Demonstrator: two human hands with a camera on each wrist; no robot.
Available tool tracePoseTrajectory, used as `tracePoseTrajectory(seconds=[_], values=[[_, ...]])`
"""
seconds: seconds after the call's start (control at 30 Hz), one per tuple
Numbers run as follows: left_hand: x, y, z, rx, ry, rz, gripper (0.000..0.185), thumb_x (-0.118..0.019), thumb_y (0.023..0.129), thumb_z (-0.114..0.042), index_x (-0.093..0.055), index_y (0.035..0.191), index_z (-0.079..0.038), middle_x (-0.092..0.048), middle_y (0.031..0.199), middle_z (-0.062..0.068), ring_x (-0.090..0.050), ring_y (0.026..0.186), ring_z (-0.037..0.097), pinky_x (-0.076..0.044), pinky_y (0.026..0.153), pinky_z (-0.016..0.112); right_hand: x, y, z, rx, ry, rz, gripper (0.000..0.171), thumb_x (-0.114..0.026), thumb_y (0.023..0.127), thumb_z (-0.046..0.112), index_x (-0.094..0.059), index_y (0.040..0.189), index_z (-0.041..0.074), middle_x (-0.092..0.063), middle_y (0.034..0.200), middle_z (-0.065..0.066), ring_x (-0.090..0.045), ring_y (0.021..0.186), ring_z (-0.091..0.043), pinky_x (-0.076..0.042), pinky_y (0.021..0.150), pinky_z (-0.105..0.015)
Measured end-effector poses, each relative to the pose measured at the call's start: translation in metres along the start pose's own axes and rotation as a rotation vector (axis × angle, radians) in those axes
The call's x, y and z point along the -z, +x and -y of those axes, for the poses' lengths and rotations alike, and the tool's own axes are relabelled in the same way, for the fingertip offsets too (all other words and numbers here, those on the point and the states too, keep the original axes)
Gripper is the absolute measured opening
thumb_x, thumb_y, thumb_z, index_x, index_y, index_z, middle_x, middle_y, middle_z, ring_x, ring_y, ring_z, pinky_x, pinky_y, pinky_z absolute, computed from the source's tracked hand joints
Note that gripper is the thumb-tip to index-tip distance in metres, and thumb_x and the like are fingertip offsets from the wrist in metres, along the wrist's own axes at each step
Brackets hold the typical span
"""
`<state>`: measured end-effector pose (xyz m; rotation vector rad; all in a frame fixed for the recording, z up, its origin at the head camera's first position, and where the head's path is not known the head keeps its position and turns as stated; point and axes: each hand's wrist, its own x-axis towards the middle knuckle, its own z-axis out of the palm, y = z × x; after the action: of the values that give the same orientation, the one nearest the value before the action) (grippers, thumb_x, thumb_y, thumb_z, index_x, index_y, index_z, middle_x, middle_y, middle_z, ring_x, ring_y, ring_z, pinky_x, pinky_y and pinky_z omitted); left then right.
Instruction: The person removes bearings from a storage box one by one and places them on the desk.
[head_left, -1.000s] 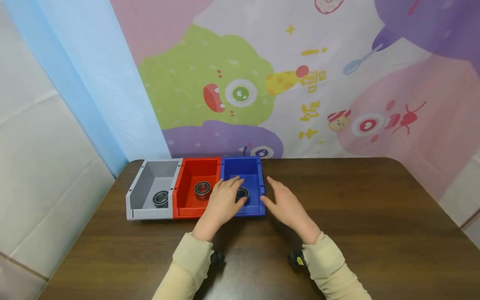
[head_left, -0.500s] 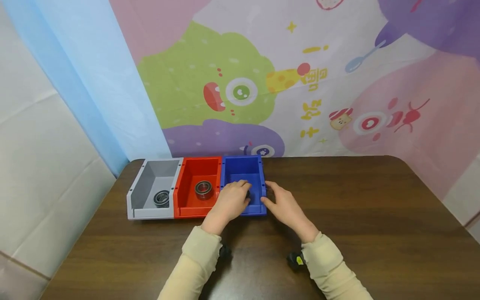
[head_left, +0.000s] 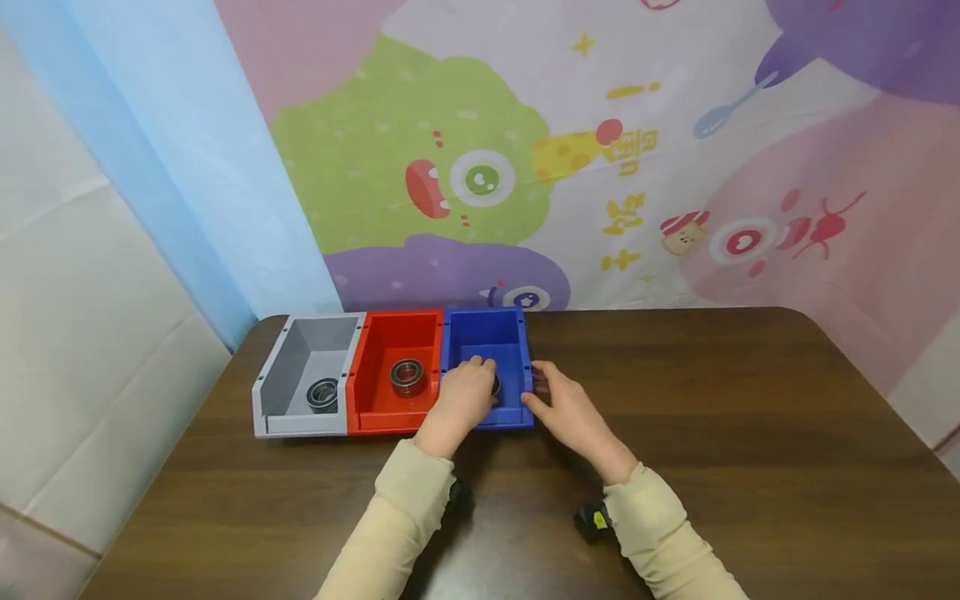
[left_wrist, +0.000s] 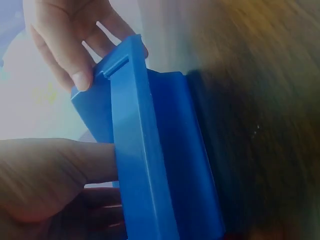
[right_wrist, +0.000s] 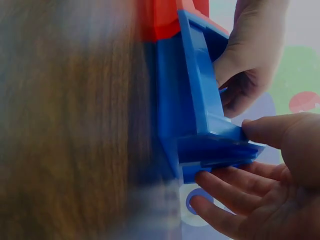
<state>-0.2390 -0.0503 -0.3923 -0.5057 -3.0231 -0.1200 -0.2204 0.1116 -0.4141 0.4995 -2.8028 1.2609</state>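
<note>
Three bins stand side by side at the table's far left: grey [head_left: 300, 358], red [head_left: 390, 346] and blue [head_left: 487, 337]. A metal bearing [head_left: 322, 394] lies in the grey bin and another bearing [head_left: 407, 376] in the red one. My left hand [head_left: 480, 382] reaches down into the blue bin, fingers curled over a third bearing [head_left: 497, 385], of which only a sliver shows. My right hand [head_left: 537, 385] rests against the blue bin's right wall, thumb at its front corner and fingers straight along the outside. The right wrist view shows the thumb [right_wrist: 265, 131] on that corner of the blue bin [right_wrist: 192, 100].
The bins sit on a dark wooden table [head_left: 712, 392], which spreads out bare to the right and front. A colourful cartoon backdrop [head_left: 600, 167] hangs just behind the table's far edge. Small wrist cameras [head_left: 592, 521] sit under both sleeves.
My left hand has slid further right into the blue bin and curled its fingers over the bearing. My right hand has closed in until it touches the bin's right wall.
</note>
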Motion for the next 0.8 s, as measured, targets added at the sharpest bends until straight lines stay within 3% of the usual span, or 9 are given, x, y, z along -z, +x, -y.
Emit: tracePoseTrajectory(seconds=[0.37,0.6,0.8], values=[[0.007,0.006,-0.012,0.123,0.069,0.117,0.029,-0.061,0.083,-0.017,-0.058,0.108,-0.004,-0.061,0.102,0.012,-0.06,0.094,0.026,-0.05,0.078,0.039,0.005,-0.002,-0.002,-0.019,-0.015,0.01,0.045,-0.057,0.089,0.021,-0.041,0.126,0.0,-0.055,0.121,-0.021,-0.061,0.1,-0.029,-0.048,0.086,-0.042],[0.002,0.004,-0.005,0.081,0.083,0.056,0.028,-0.064,0.081,-0.018,-0.06,0.105,-0.004,-0.062,0.098,0.012,-0.061,0.089,0.026,-0.05,0.076,0.038,0.001,0.0,-0.002,-0.003,-0.001,0.013,0.043,-0.058,0.089,0.019,-0.042,0.124,0.0,-0.056,0.119,-0.02,-0.062,0.1,-0.028,-0.047,0.086,-0.042],[-0.001,0.003,-0.003,0.048,0.098,0.024,0.031,-0.066,0.08,-0.02,-0.061,0.106,-0.003,-0.061,0.097,0.013,-0.06,0.088,0.026,-0.05,0.076,0.038,-0.002,0.003,-0.015,0.026,0.134,0.033,0.043,-0.058,0.089,0.02,-0.043,0.124,0.001,-0.055,0.121,-0.02,-0.057,0.108,-0.031,-0.046,0.089,-0.042]])
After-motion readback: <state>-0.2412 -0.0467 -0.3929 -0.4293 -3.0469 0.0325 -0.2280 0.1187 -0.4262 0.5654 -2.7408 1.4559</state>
